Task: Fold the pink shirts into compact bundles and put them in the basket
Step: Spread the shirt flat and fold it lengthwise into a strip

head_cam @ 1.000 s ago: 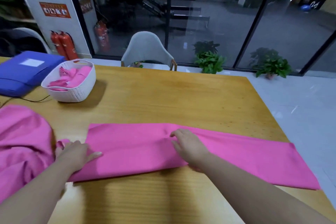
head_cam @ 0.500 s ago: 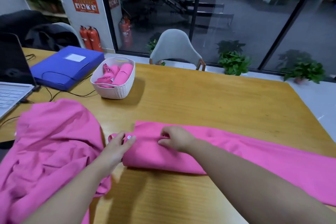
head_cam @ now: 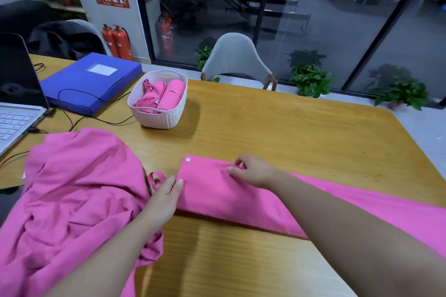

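I see left hand (head_cam: 166, 196) flat on folded shirt (head_cam: 217, 190) end, right hand (head_cam: 253, 171) pinching far edge; bare table (head_cam: 289, 132) beyond, basket (head_cam: 158, 101) far-left.

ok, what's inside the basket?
The basket holds pink bundles: one neat roll on the right, looser folded fabric on the left. Anything beneath them is covered.

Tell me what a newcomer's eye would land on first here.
The long folded pink shirt stretched across the near side of the wooden table, with the left hand and the right hand on its end. Left of it lies a crumpled pink heap; behind it stands a white basket holding pink bundles.
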Tool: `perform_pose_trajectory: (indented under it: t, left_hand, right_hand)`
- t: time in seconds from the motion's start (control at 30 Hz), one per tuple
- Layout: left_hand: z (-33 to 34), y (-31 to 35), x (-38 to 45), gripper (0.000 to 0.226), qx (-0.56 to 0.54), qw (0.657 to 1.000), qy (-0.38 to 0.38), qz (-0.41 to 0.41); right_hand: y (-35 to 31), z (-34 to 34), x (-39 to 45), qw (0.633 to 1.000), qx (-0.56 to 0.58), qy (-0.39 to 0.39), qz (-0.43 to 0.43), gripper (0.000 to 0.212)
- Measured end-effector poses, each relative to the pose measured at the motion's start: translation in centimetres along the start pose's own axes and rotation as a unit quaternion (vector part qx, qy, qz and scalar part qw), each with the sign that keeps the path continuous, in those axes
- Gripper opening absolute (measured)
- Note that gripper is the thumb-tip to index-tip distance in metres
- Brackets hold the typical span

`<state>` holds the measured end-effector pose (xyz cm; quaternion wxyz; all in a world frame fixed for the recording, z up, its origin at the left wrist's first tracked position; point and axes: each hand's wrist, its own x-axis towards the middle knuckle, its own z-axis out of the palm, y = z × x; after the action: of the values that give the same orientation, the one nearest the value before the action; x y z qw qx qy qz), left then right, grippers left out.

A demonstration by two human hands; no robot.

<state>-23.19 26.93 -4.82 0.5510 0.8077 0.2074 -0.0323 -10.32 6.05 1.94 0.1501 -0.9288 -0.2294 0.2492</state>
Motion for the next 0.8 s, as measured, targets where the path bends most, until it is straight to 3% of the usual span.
perform_pose_trajectory:
  t: [0.07,0.13,0.2,0.33,0.47,0.57,0.6,0.67,0.8]
  left_hand:
    - [0.2,-0.3,0.3,0.024,0.035,0.999,0.019,0.008]
    - [0.6,-0.5,0.5,0.027,0.066,0.997,0.035,0.008]
    - [1.0,-0.8,0.5,0.028,0.083,0.995,0.052,0.011]
    - [0.7,-0.8,0.7,0.021,0.174,0.978,0.113,0.036]
    - [0.2,-0.6,1.0,0.022,0.339,0.933,0.121,-0.006]
    - [0.1,-0.6,1.3,0.018,0.448,0.889,0.092,-0.025]
    - [-0.1,-0.4,1.6,0.025,0.454,0.884,0.095,-0.051]
    - [-0.6,-0.1,2.4,0.035,0.388,0.911,0.108,-0.091]
    - [-0.2,1.1,4.6,0.049,0.286,0.948,0.113,-0.086]
  right_hand:
    - [0.8,0.0,0.3,0.996,-0.029,-0.080,0.038,0.044]
    - [2.1,0.0,0.6,0.992,-0.027,-0.108,0.058,0.035]
    - [3.3,0.1,0.8,0.996,-0.018,-0.072,0.055,0.025]
    - [4.0,-0.1,1.3,0.999,-0.024,0.026,0.030,0.029]
    - [3.5,1.1,2.5,0.993,-0.093,0.067,0.018,0.028]
    - [3.6,2.8,3.3,0.992,-0.084,0.076,0.062,0.041]
    - [3.9,3.2,3.4,0.992,-0.063,0.078,0.081,0.042]
    - [4.5,3.7,3.4,0.992,-0.035,0.078,0.088,0.039]
    - [5.2,3.3,3.1,0.998,0.005,0.050,0.044,0.031]
